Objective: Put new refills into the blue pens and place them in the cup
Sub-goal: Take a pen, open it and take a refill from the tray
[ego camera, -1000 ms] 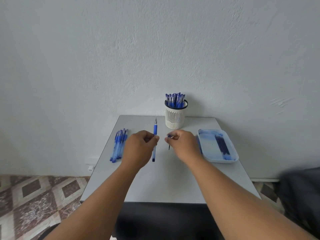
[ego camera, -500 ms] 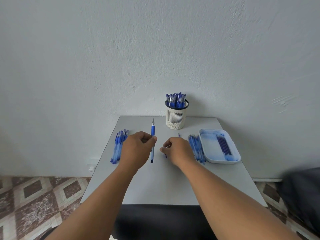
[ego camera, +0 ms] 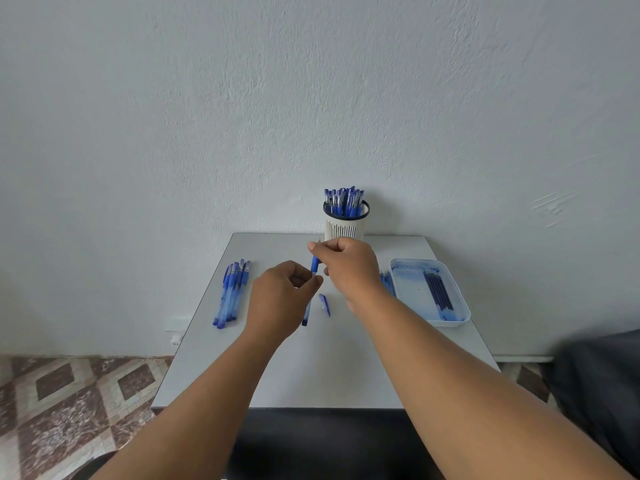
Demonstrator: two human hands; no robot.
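A blue pen (ego camera: 314, 265) is held upright above the table between both hands. My left hand (ego camera: 282, 296) pinches its barrel at the middle; my right hand (ego camera: 348, 266) pinches its tip end at the top. Its lower end (ego camera: 305, 315) shows below my left hand. A blue pen cap (ego camera: 324, 303) lies on the table just right of it. The white slotted cup (ego camera: 345, 226) with several blue pens stands at the table's back. Several blue pens (ego camera: 232, 293) lie in a row at the left. A white tray (ego camera: 408, 289) at the right holds several dark refills (ego camera: 438, 294).
More blue pens (ego camera: 387, 282) lie between my right wrist and the tray, partly hidden. The grey table (ego camera: 311, 368) stands against a white wall. Patterned floor tiles (ego camera: 69, 410) show at the left, and dark cloth (ego camera: 602, 386) at the right.
My right hand set the cap on the table, then rose from the table to pinch the pen's top end. My left hand kept hold of the pen.
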